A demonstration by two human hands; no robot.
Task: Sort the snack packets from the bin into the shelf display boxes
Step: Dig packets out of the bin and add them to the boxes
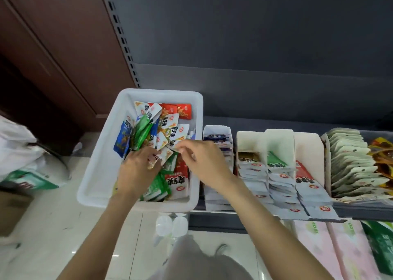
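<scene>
A white plastic bin (100, 152) sits at the left end of the shelf, filled with several mixed snack packets (168, 126) in green, white, red and blue. My left hand (138, 169) is inside the bin, fingers curled around a small bunch of packets. My right hand (202, 162) reaches in from the right and pinches the corner of a white packet (173, 146) at the bin's middle. To the right stand white display boxes (251, 139) with stacked packets: a navy-and-white row (217, 141), then white, green-topped and red-topped rows.
Further right, a box of pale green-white packets (350, 162) and orange-brown packets (382, 152). Pink packs (323, 247) lie on the shelf below. White plastic bags (19, 152) and a cardboard box (12, 211) stand on the tiled floor at left, by a brown cabinet (63, 45).
</scene>
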